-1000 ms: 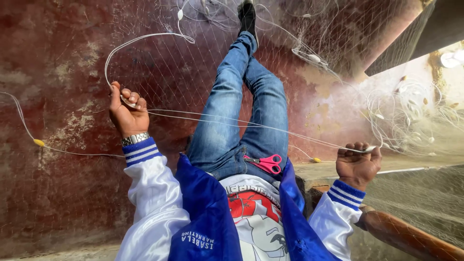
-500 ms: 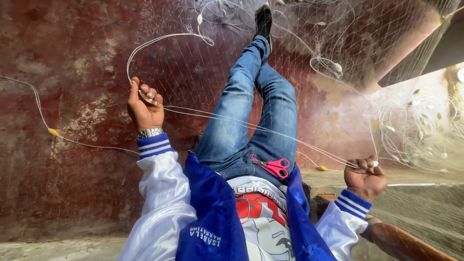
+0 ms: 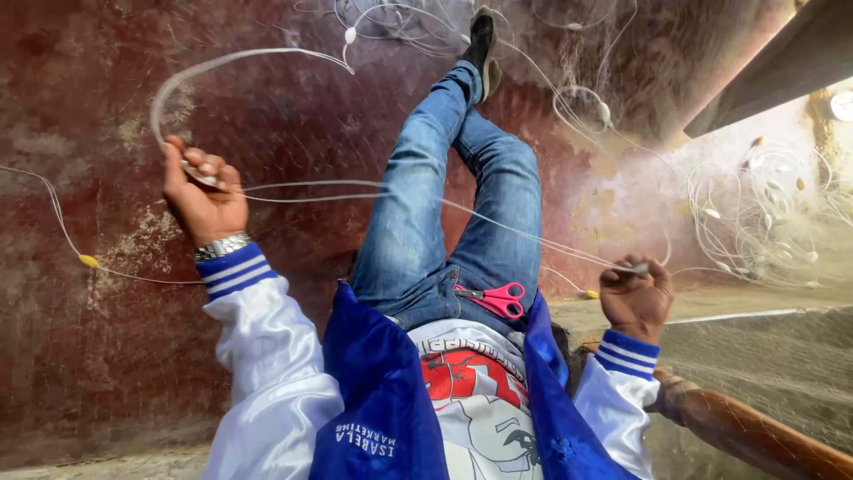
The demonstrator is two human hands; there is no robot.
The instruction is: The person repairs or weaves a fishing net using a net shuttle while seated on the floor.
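Thin white net line (image 3: 426, 197): pulled taut btwn the two hands, running from the left hand (image 3: 204, 200) down across the jeans to the right hand (image 3: 635, 293). Both fists closed on it. Above the left hand it curls up in a wide loop, then trails off toward the far foot. Fine, nearly see-through fishing net (image 3: 764, 213) hangs off the line, spread beyond both hands and bunched w/ small pale floats in a heap just past the right hand. One yellow float (image 3: 88, 261) sits on a strand just left of the left wrist.
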